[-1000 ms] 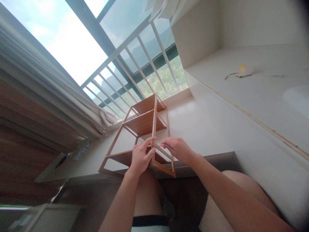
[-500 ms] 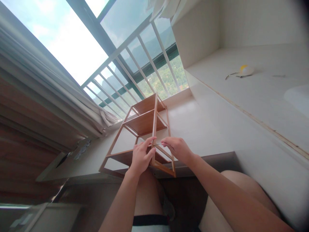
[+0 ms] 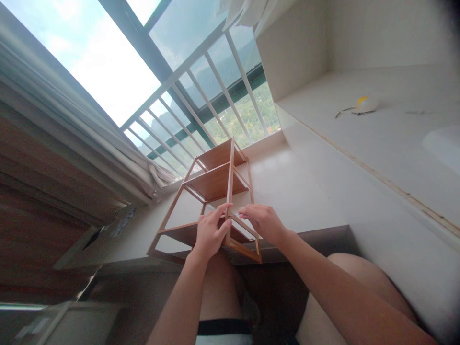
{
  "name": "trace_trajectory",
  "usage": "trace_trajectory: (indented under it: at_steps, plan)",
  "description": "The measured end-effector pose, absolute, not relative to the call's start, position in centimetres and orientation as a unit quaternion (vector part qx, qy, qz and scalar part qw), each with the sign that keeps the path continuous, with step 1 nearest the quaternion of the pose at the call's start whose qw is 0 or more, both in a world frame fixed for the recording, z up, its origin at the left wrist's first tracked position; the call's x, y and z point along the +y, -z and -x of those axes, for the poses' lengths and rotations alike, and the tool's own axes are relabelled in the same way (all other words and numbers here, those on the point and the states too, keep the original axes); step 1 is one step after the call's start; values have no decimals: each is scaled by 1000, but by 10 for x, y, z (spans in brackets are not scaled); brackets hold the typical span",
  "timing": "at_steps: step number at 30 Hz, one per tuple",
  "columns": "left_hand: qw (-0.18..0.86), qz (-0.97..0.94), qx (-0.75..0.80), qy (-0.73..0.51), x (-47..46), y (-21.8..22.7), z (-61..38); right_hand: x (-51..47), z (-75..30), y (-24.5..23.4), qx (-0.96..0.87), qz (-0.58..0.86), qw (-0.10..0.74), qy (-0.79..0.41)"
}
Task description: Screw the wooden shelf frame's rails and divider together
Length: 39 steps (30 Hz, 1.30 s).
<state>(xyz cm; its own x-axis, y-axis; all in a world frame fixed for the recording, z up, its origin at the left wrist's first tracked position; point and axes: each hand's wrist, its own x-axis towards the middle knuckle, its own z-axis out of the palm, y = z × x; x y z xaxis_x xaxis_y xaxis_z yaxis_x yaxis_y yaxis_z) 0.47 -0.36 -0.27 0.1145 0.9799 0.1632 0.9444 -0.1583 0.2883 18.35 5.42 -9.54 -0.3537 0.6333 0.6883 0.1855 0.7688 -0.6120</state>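
A small wooden shelf rack (image 3: 215, 182) with several boards stands tilted in the view, in front of my legs. My left hand (image 3: 210, 232) is closed round its near upright post, thumb and fingers on either side, level with the lower board. From the other side, my right hand (image 3: 265, 221) pinches a thin metal hex key (image 3: 235, 214). The key's tip meets the post right beside my left fingertips. Whatever screw or hole it touches is too small to make out.
On the white ledge (image 3: 388, 139) at right lie a yellow-and-white item (image 3: 363, 102) and thin metal pieces (image 3: 363, 113). A window with a white railing (image 3: 212, 72) rises behind the rack. Curtains (image 3: 72, 134) hang at left. My bare legs are below the rack.
My right hand has shifted very slightly at the hex key. The left hand and the rack look the same.
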Motion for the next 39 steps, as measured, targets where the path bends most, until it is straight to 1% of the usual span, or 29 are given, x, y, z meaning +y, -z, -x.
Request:
trace_trajectory:
  at_steps: [2,4,7,10,12,14,18,21,24,29,34,39]
  plan:
    - [56,-745,646,-157,-3,2,-5,54,-183,95,-777,262,514,-251]
    - [55,-746,646,-154,-3,2,-4,53,-181,94,-752,264,522,-304]
    - [56,-746,646,-152,-3,2,-5,49,-176,91,-690,269,520,-426]
    - [56,-745,647,-153,-4,1,-5,45,-171,89,-611,272,492,-558]
    - [55,-745,646,-155,-4,1,-6,44,-168,89,-573,267,474,-613]
    - [54,-747,644,-156,-4,0,-7,42,-166,88,-560,270,475,-622]
    - [56,-747,643,-158,-4,0,-7,39,-166,86,-579,293,507,-568]
    - [57,-746,645,-155,-4,1,-7,37,-168,83,-574,299,509,-567]
    - [54,-746,646,-152,-3,2,-6,38,-167,81,-540,290,491,-619]
    - [51,-746,647,-152,-3,2,-6,43,-164,84,-463,255,436,-728]
    - [54,-745,647,-150,-3,2,-7,44,-165,84,-396,224,408,-792]
    - [48,-745,647,-151,-3,2,-7,43,-169,78,-300,176,361,-865]
